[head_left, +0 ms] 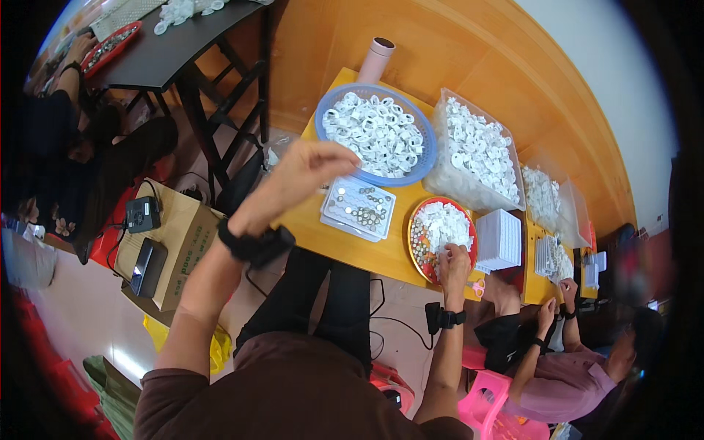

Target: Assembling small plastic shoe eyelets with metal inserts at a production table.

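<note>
left hand (312,169), half-curled, overlaps the blue basket (431,150); right hand (455,265) bends into white pieces (444,224); can't tell what either holds.

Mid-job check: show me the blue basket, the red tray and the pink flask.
Blue basket (430,150): head view, right side of its rim.
Red tray (428,266): head view, bare red part at lower left.
Pink flask (375,67): head view, middle of its body.

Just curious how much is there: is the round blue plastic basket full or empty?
The round blue plastic basket looks filled: small white ring-shaped pieces hide its bottom. Their depth cannot be told.
</note>
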Demonstrator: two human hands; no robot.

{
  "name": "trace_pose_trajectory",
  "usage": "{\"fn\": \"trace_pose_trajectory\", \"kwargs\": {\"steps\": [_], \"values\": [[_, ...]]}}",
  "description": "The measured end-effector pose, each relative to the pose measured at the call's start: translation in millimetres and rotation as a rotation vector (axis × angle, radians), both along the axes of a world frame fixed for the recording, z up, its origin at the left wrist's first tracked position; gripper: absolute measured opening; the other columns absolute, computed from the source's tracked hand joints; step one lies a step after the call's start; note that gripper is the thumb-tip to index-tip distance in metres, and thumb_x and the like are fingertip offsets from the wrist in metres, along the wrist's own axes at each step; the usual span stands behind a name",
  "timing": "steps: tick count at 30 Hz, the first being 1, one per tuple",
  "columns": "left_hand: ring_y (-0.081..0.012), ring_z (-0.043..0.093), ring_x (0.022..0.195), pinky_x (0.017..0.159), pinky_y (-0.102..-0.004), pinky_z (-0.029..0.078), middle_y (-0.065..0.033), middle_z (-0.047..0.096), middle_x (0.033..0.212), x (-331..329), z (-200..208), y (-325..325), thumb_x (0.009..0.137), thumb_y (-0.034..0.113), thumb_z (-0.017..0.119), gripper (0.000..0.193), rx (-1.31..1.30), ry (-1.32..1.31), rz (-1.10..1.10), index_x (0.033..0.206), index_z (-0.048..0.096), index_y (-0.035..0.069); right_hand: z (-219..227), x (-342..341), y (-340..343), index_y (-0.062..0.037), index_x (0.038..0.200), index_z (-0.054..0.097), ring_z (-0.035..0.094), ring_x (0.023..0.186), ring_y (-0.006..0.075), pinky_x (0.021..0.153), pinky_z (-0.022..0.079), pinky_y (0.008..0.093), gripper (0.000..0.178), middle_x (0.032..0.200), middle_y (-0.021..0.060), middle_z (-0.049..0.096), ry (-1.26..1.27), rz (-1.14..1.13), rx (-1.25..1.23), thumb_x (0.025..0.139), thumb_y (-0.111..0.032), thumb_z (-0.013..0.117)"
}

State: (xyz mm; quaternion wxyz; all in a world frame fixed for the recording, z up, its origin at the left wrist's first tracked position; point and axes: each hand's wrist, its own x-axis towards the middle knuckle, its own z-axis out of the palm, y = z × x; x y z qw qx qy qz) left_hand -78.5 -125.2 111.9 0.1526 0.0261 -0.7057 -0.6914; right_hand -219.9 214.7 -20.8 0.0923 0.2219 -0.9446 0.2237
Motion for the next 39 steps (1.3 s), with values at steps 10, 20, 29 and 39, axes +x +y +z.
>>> {"fn": "trace_pose_trajectory", "kwargs": {"steps": [10,20,29,39], "values": [[-0.0299,0.063,0.075,0.070,-0.0357,0.049,-0.0163,0.065,0.081,-101.8,-79.9,-55.7,0.068,0.006,0.065,0.019,-0.855,-0.043,0.340,0.086,0.067,0.001,-4.6,1.2,-0.6,-0.0028,0.082,0.060,0.058,0.075,0.0359,0.064,0.046,0.0428,0.012,0.083,0.0158,0.054,0.048,-0.030,0.078,0.070,0.000,0.061],[-0.0297,0.061,0.078,0.065,-0.0417,0.044,-0.0105,0.062,0.074,-137.5,-92.5,-67.2,0.061,0.004,0.061,0.013,-1.274,-0.097,0.176,0.072,0.059,0.010,3.2,1.0,12.0,-0.0007,0.086,0.058,0.057,0.073,0.0337,0.063,0.046,0.0405,0.015,0.079,0.0162,0.053,0.075,-0.060,-0.110,0.072,0.001,0.057],[-0.0322,0.060,0.078,0.066,-0.0409,0.045,-0.0128,0.061,0.077,-139.9,-82.2,-59.6,0.060,0.001,0.063,0.017,-1.243,-0.171,0.102,0.076,0.057,0.004,-5.7,17.5,19.2,-0.0021,0.078,0.063,0.059,0.066,0.0292,0.060,0.047,0.0375,0.007,0.077,0.0127,0.058,-0.114,-0.104,-0.226,0.072,-0.004,0.065],[-0.0340,0.056,0.074,0.067,-0.0395,0.045,-0.0154,0.055,0.077,-132.9,-83.5,-65.1,0.069,0.002,0.059,0.010,-1.126,0.076,0.150,0.079,0.058,-0.001,-4.1,17.5,-2.6,-0.0025,0.076,0.064,0.060,0.070,0.0316,0.062,0.047,0.0396,0.011,0.076,0.0136,0.061,-0.033,-0.077,0.025,0.070,-0.011,0.068]]}}
